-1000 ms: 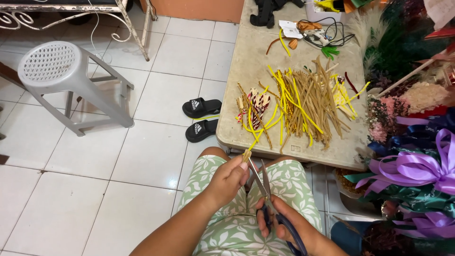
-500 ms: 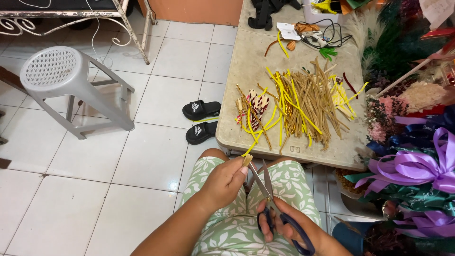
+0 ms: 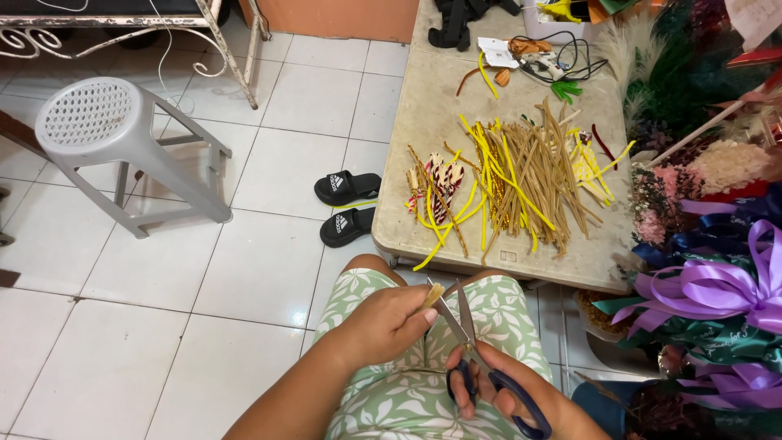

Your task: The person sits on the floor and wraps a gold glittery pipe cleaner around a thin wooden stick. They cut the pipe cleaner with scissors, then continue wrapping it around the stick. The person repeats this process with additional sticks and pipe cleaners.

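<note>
A white paper tag (image 3: 494,50) lies at the far end of the desk (image 3: 423,122), flat, just left of a tangle of black cable (image 3: 570,57). Its shape is roughly rectangular, with some small print that is too small to tell.

A white box (image 3: 542,20) stands behind the tag, at the far edge of the desk; only part of it shows.

At the top right corner, well to the right of the tag, a pale card (image 3: 753,20) hangs tilted, cut by the picture edge.

No screens or signs are in view.
</note>
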